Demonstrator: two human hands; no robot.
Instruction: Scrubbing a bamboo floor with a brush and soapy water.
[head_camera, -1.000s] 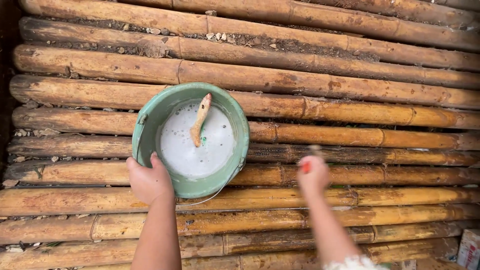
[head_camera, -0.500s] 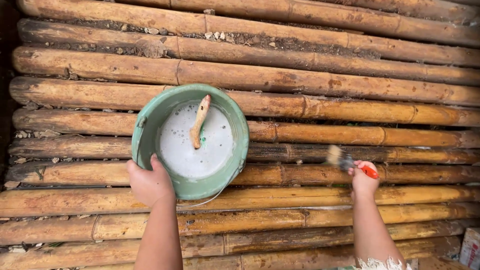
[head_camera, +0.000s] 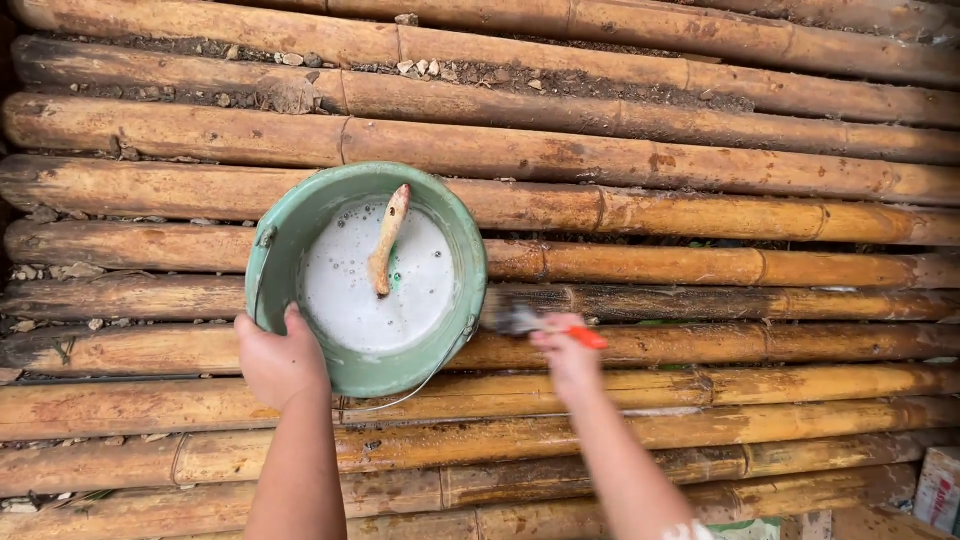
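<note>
Green plastic makes up the bucket (head_camera: 290, 225), which sits left of centre over a wall of bamboo poles (head_camera: 700, 180) laid side by side and running left to right. White liquid (head_camera: 350, 300) with small bubbles fills its bottom, and a pale wooden stick (head_camera: 388, 240) stands in that liquid, leaning toward the far rim. A thin wire handle (head_camera: 415, 390) hangs under the bucket's near edge.

At the bucket's near left rim, the left hand (head_camera: 278, 362) has its thumb hooked over the edge and its fingers closed on the outside wall. Just right of the bucket, the right hand (head_camera: 565, 350) is closed round a brush (head_camera: 530, 322) with an orange handle; the bristles point left, lie against a dark, wet-looking pole and are blurred. Bits of soil and small stones (head_camera: 420, 68) sit in the gaps between the far poles. A carton corner (head_camera: 940, 490) shows at the near right.
</note>
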